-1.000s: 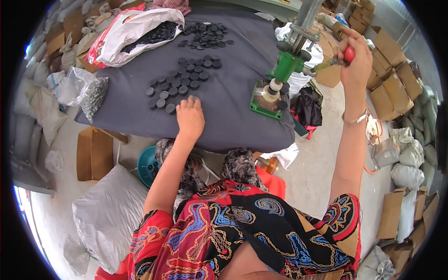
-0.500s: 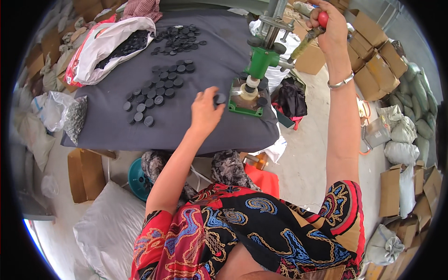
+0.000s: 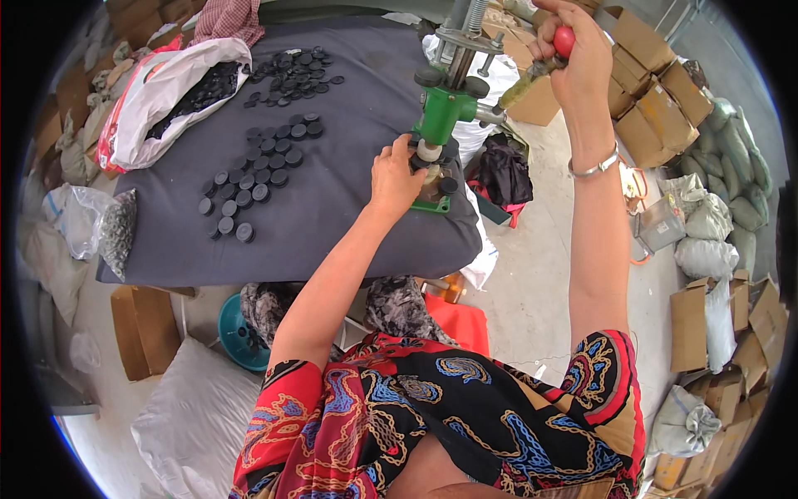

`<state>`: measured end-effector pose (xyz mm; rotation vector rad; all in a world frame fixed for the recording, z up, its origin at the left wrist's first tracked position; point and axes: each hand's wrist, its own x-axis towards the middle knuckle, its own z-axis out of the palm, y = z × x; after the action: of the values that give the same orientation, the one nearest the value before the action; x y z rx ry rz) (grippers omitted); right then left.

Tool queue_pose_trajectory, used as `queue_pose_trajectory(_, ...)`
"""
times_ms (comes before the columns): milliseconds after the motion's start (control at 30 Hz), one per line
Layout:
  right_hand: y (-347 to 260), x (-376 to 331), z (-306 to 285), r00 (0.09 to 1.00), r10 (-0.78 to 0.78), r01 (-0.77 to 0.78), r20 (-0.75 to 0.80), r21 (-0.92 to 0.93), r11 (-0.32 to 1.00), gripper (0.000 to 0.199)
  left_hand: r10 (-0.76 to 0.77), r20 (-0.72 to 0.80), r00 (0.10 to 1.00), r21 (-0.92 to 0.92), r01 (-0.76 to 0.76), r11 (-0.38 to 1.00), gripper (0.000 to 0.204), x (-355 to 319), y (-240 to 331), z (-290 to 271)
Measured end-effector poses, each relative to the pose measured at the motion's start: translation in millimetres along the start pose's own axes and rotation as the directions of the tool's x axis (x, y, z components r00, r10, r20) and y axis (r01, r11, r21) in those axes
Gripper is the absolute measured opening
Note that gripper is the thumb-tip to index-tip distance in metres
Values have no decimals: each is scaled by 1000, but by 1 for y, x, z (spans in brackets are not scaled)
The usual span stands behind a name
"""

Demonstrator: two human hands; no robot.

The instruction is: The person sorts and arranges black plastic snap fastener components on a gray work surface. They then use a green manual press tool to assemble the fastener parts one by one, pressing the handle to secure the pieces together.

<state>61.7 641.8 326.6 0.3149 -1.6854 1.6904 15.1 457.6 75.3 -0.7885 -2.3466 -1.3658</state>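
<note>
A green hand press (image 3: 436, 115) stands at the right end of the dark cloth-covered table (image 3: 349, 91). My left hand (image 3: 394, 180) is at the press, its fingertips closed on a black round cap (image 3: 418, 162) right under the pale plunger (image 3: 429, 150). Part of that cap and of the press base is hidden by my fingers. Raised at the upper right, my right hand (image 3: 590, 66) wraps round the end of the press lever (image 3: 525, 83), with its red ball knob (image 3: 564, 41) showing between thumb and fingers. Several black caps (image 3: 263, 175) lie in a cluster on the cloth to the left.
Farther back lies another pile of black caps (image 3: 301, 73). A white sack (image 3: 137, 143) of black pieces lies open at the table's left, near a clear bag of small grey parts (image 3: 118, 233). Cardboard boxes (image 3: 657, 125) and filled sacks (image 3: 706, 220) line the right side.
My left hand has moved right and slightly up, carrying the cap from beside the press to under its plunger. My right hand stays on the lever knob. The whole view has shifted slightly.
</note>
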Motion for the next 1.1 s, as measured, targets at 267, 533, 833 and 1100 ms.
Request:
queue_pose_trajectory(267,-2,-91,6,985,-145,147,95,-18,989,31,-100,44,994,-119,105,987,68,6,-7,11)
queue_pose_trajectory(533,60,-206,-6,798,-474,583,373,-272,766,14,39,-46,998,-40,-41,998,66,-23,-10,-24)
queue_pose_trajectory(833,13,-160,-11,979,-136,161,150,-171,972,24,81,-395,915,592,186,784,37,-111,-66,-179)
queue_pose_trajectory(1100,-10,-12,1,997,45,-48,60,46,998,26,-10,-285,958,602,188,776,27,-140,-87,-193)
